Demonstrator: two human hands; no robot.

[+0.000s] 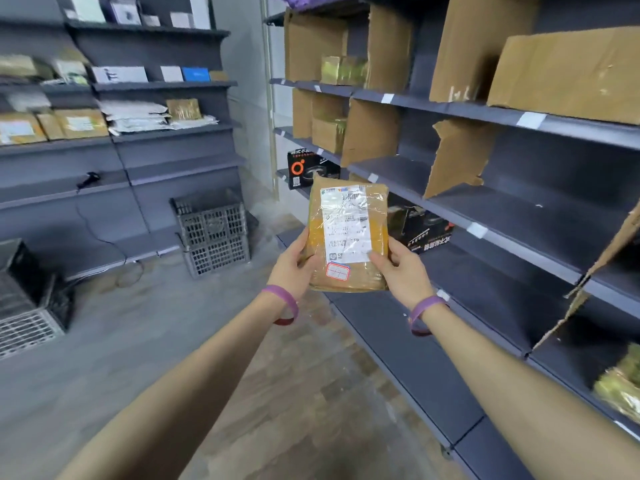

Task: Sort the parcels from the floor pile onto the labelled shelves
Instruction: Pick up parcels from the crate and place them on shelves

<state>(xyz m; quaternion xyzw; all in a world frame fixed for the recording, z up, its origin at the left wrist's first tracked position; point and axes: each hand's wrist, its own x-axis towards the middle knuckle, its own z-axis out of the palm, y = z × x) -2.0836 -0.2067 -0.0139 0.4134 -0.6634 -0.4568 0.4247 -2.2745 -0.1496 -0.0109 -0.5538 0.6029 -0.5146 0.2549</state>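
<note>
A flat brown taped parcel [360, 275] with a white shipping label and a small red-edged sticker stands upright in front of me, held in the air beside the grey shelving on the right [519, 216]. My left hand [294, 265] grips its left edge. My right hand [401, 268] grips its right edge, thumb on the label. Both wrists wear purple bands. The shelf edges carry small white labels [477, 230]. The floor pile is out of view.
Torn cardboard dividers [457, 161] stand on the right shelves with brown boxes and black boxes [419, 226]. A second shelf unit [138, 133] at the back left holds parcels. Grey plastic crates [214, 233] sit on the floor, more crates at the far left [27, 299].
</note>
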